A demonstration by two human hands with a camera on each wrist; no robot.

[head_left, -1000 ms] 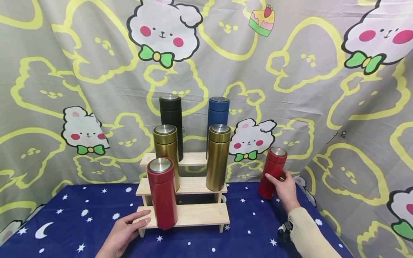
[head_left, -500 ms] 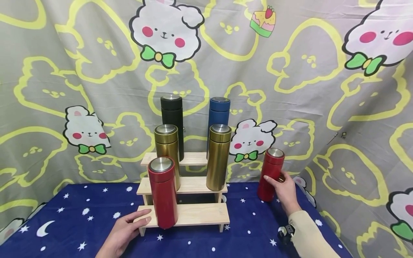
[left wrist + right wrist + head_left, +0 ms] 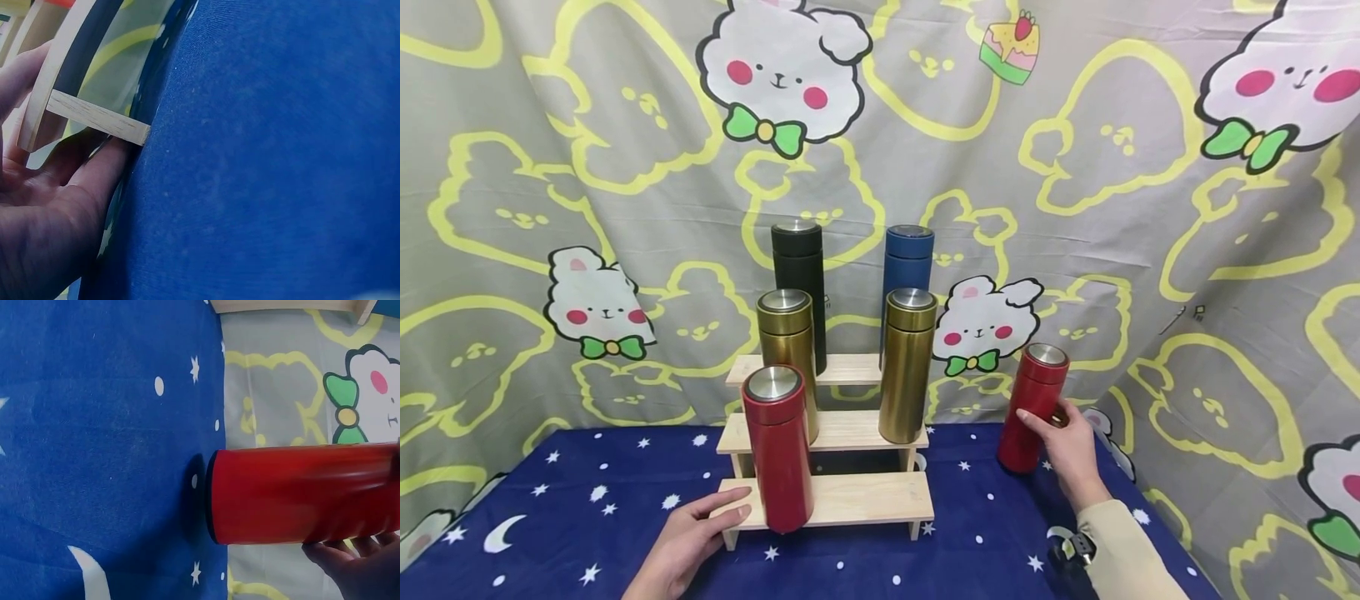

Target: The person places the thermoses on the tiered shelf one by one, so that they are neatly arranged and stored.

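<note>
My right hand [image 3: 1072,450] holds a red thermos bottle [image 3: 1036,407] at the right of the three-step wooden stand [image 3: 872,498], thumb on its near side. The bottle leans a little to the right. In the right wrist view its dark base rim [image 3: 212,497] is close above the blue cloth with a shadow beside it; contact is unclear. My left hand [image 3: 688,537] grips the left end of the stand's lowest step, fingers above and below the board [image 3: 47,81] by its leg [image 3: 100,117]. Another red thermos bottle [image 3: 781,458] stands on that step beside the left fingers.
Two gold thermos bottles [image 3: 908,375] stand on the middle step. A black one [image 3: 799,283] and a blue one [image 3: 910,258] are on the top step. Dark blue star-print cloth [image 3: 850,571] covers the table. A patterned curtain [image 3: 1075,125] hangs behind.
The red thermos bottle in my right hand shifted slightly left and upright, then tilted right again, and its base sits a bit nearer to me. My left hand and the stand hold still.
</note>
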